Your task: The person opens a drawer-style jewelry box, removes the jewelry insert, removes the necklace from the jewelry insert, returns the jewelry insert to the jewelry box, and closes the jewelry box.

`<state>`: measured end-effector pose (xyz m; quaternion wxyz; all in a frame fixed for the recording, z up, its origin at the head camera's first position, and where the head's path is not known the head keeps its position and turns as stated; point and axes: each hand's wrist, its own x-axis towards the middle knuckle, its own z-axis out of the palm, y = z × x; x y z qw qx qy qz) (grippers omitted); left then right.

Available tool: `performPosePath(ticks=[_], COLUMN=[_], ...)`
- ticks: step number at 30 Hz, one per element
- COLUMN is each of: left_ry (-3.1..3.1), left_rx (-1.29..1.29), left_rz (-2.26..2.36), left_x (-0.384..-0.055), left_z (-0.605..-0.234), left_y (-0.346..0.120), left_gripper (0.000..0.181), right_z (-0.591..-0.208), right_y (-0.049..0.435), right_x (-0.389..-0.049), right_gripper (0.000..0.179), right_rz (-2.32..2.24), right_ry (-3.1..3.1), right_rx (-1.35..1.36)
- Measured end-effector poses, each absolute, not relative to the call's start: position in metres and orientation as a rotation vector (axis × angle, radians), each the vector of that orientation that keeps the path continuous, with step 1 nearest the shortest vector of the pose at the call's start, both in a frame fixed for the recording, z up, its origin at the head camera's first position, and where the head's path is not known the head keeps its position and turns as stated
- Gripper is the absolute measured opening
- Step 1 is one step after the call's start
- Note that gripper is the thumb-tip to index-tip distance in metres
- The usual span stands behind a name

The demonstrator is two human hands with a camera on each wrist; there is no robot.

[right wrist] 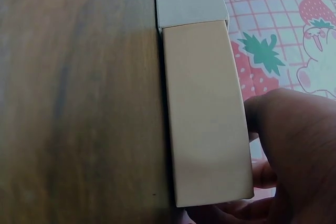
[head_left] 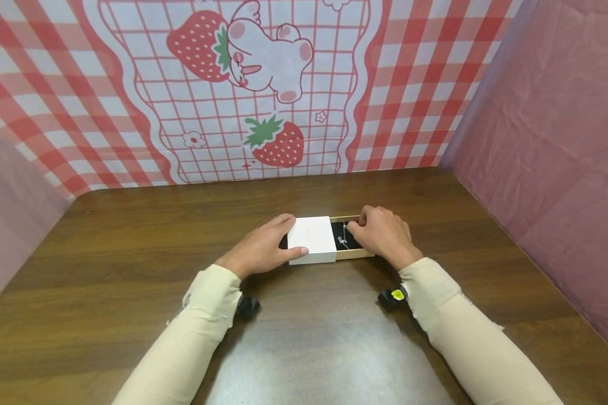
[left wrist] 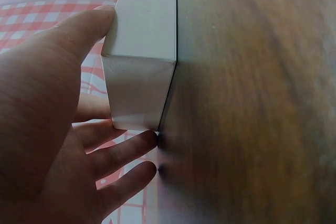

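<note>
Head view: a wood-grain bench (head_left: 106, 270) stretches below a red-and-white checked cloth (head_left: 410, 84) printed with strawberries, a pink cloth (head_left: 552, 112) hanging at right. Two cream sleeves (head_left: 192, 337) reach in from the near edge, a small black device (head_left: 248, 306) at each wrist. At the left end of a white box cover (head_left: 311, 239), which lies on the bench between the hands, the left hand (head_left: 263, 247) grips with thumb on the near edge and fingers (left wrist: 126, 153) spread apart. The right hand (head_left: 385, 233) — fingers curled — holds the right end of a tan drawer (head_left: 352, 255) jutting from the cover; exact fingertip contact is hidden. Inside, on black lining, rests a silvery chain (head_left: 342, 240) — the smallest piece on show.
</note>
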<state>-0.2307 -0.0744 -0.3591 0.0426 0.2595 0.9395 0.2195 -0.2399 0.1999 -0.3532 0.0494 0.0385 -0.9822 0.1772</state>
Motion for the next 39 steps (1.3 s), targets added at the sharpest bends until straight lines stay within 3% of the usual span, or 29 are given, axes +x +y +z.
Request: performPosePath(ticks=[25, 32, 39], left_ry=[2.875, 2.877, 2.879], left_rx=[0.800, 0.802, 0.813], left_rz=[0.667, 0.662, 0.668], left_x=[-0.2315, -0.2319, -0.2315], left_z=[-0.3607, -0.3613, -0.3608], left_y=[-0.0749, -0.0752, -0.0752], left_gripper=[0.089, 0.088, 0.088], right_z=[-0.3495, -0.3482, -0.3467], right_y=[0.1984, 0.1958, 0.1944], right_x=[-0.2365, -0.2361, -0.2355], right_gripper=[0.036, 0.028, 0.035], right_rz=[0.379, 0.374, 0.359], right_ry=[-3.061, -3.049, -3.019], right_rx=[0.160, 0.147, 0.177])
